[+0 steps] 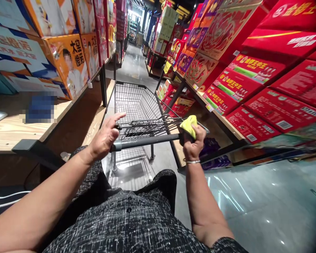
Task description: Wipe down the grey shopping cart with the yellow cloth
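A black wire shopping cart [137, 102] stands in front of me in a shop aisle, its basket empty. My left hand [105, 135] rests on the left end of the grey handle bar [144, 142], palm on the bar and fingers stretched out forward. My right hand [192, 142] is closed round the right end of the bar and clutches a crumpled yellow cloth [189, 124] against it. A thin bracelet sits on my right wrist.
Slanted shelves of red gift boxes [252, 80] line the right side. Orange and white boxes [68, 59] sit on a wooden shelf [13, 130] at left. A glossy grey floor [252, 203] runs down the aisle between more stacked displays.
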A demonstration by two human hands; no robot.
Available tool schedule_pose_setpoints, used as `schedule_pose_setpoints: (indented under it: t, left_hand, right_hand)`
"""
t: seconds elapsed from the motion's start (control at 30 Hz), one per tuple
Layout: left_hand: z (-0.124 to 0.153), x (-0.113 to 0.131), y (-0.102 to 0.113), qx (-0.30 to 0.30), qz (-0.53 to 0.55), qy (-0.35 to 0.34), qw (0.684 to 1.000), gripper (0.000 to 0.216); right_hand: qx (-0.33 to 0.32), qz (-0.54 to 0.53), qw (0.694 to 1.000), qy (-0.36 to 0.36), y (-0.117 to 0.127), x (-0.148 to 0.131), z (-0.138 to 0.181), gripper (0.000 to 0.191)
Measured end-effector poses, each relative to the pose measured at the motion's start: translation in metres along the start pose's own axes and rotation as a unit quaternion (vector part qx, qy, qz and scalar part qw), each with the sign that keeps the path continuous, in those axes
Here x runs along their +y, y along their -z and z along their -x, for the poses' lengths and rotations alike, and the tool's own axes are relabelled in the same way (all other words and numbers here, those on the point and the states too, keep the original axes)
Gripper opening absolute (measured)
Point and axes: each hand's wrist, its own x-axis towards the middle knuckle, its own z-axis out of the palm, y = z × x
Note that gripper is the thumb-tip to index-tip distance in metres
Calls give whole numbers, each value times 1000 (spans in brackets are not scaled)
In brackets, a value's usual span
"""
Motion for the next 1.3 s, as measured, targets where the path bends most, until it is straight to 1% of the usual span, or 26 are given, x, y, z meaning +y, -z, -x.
schedule_pose_setpoints:
  t: [0.07,0.13,0.17,0.2,0.27,0.33,0.37,0.4,0.47,0.57,0.63,0.67,0.73,0.83,0.93,0.97,1.03,1.1,1.13,1.17,1.2,1.23,1.3]
  left_hand:
    - [4,4,-6,7,48,-3,999,84]
    - [5,1,-8,10,67,-4,998,89]
    - [4,-1,-8,4,65,-4,998,91]
    - [4,-1,-6,-7,59,-4,998,94]
    - [5,5,-2,-19,37,-5,999,100]
    - [9,18,4,-10,-1,0,1000,100]
    - [12,24,6,-12,-29,11,999,97]
    - [15,30,8,-12,-56,11,998,95]
    - [19,35,10,-29,-120,-11,992,91]
    - [17,31,12,-31,-211,-34,976,82]
    - [13,25,16,-27,-240,-45,969,67]
    - [11,22,18,-26,-244,-56,968,58]
    - [8,15,25,-20,-238,-85,967,41]
    - [9,3,36,16,-227,-122,966,22]
    - [8,-10,44,74,-268,-148,949,21]
    - [6,-13,46,101,-295,-144,939,23]
    - [3,-15,46,170,-363,-111,909,33]
    - [0,-9,40,229,-422,-65,875,44]
    - [-1,-4,35,245,-441,-43,862,48]
    - [-2,2,27,247,-450,-26,858,52]
    - [-3,9,17,235,-449,-13,862,54]
    - [-4,15,6,216,-436,-7,874,55]
    - [-7,24,-20,145,-387,-17,910,60]
  right_hand:
    - [8,-18,1000,25,-20,-41,25,42]
    - [-12,-42,997,65,-40,-84,48,46]
    - [-37,-54,994,92,-50,-104,57,45]
    - [-72,-65,986,134,-58,-121,64,42]
    - [-177,-76,958,210,-72,-148,68,34]
    - [-275,-81,924,252,-78,-160,62,28]
    - [-307,-86,911,261,-78,-161,57,27]
    - [-323,-95,904,265,-76,-158,52,26]
    - [-325,-118,901,263,-68,-144,41,27]
    - [-273,-134,924,233,-46,-110,28,26]
    - [-231,-115,944,207,-27,-83,20,27]
    - [-220,-101,951,194,-17,-69,15,29]
    - [-226,-69,958,162,3,-41,4,35]
    - [-250,-17,962,106,32,-5,-16,43]
    - [-255,41,964,61,50,19,-39,45]
    - [-259,48,963,51,53,24,-46,44]
    - [-272,38,961,36,52,29,-58,43]
    - [-288,5,957,21,46,31,-66,44]
    - [-295,-11,955,11,41,30,-67,45]
    - [-300,-24,954,0,37,29,-68,45]
    - [-303,-32,952,-9,32,27,-67,46]
    - [-303,-35,952,-16,28,24,-65,47]
    - [-293,-22,956,-23,21,15,-60,47]
